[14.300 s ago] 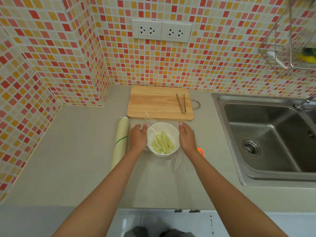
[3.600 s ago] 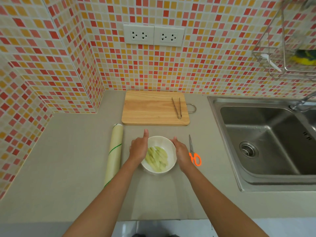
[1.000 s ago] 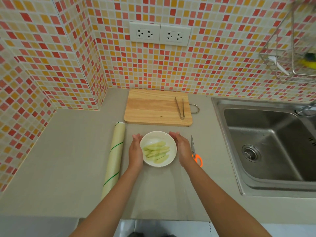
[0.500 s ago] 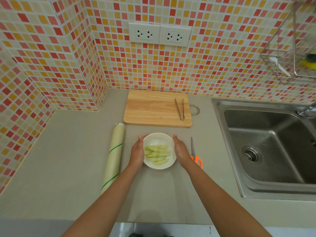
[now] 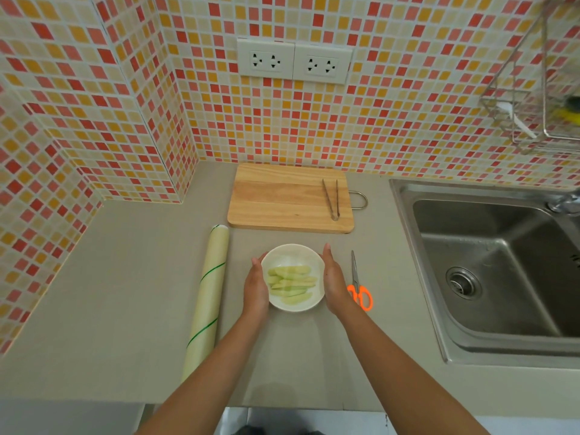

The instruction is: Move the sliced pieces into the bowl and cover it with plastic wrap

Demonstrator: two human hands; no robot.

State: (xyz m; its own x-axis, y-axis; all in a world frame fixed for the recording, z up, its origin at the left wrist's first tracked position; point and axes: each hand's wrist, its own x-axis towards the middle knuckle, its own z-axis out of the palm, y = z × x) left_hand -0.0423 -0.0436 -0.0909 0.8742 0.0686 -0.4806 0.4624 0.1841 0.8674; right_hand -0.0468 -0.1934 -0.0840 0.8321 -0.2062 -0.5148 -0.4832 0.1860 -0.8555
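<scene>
A white bowl (image 5: 292, 253) stands on the grey counter, holding several pale green slices (image 5: 290, 284) under a thin clear film of plastic wrap. My left hand (image 5: 255, 285) presses flat against the bowl's left side. My right hand (image 5: 334, 284) cups its right side. The roll of plastic wrap (image 5: 207, 299) lies lengthwise on the counter, left of my left hand. The wooden cutting board (image 5: 282, 197) lies behind the bowl with no slices on it.
Metal tongs (image 5: 332, 199) rest on the board's right part. Orange-handled scissors (image 5: 357, 285) lie just right of my right hand. A steel sink (image 5: 489, 268) fills the right side. A wire rack (image 5: 539, 98) hangs on the tiled wall.
The loose sheet of wrap seen at first now lies tight over the bowl. In the last second the bowl turned a little between my hands, which stay on its sides.
</scene>
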